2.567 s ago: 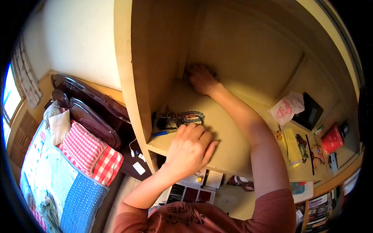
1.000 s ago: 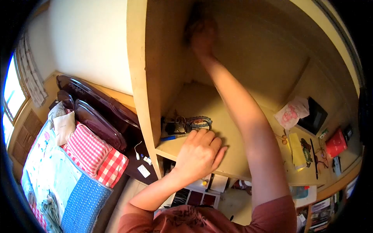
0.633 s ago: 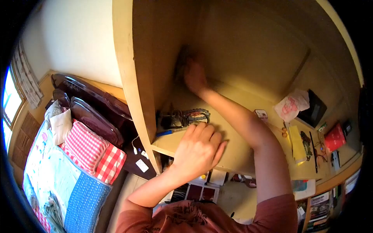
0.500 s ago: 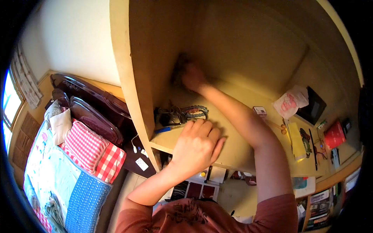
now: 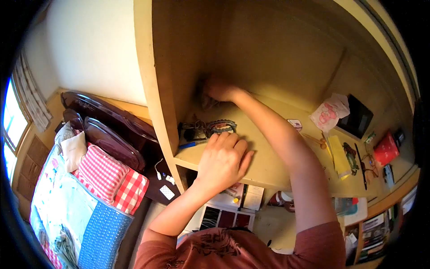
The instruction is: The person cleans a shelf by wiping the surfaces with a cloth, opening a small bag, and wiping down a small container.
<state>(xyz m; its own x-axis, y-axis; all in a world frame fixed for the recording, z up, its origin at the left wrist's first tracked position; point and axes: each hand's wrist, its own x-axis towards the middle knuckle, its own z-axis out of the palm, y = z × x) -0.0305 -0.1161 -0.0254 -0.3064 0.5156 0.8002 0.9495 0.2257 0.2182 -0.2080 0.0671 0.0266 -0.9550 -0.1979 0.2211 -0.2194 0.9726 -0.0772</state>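
My right hand (image 5: 219, 89) reaches into the back left corner of the wooden cabinet, closed on a dark cloth (image 5: 207, 96) pressed near the side wall; shadow blurs its fingers. My left hand (image 5: 222, 157) rests on the front edge of the shelf (image 5: 268, 166), fingers together and bent over, and whether anything is under them is hidden. Just behind it lie beaded bracelets (image 5: 221, 126), a dark tangled item (image 5: 193, 131) and a blue pen (image 5: 188, 145).
Rightward on the shelf are a pink-printed bag (image 5: 329, 113), a black tablet-like panel (image 5: 357, 117), a yellow packet (image 5: 339, 157), glasses (image 5: 370, 165) and a red pouch (image 5: 386, 150). The cabinet's side panel (image 5: 145, 67) stands left, beyond it a bed (image 5: 67, 201).
My right hand, with the dark cloth, has come down from the upper wall to the lower back corner. My left hand stays at the shelf edge. The view has shifted slightly.
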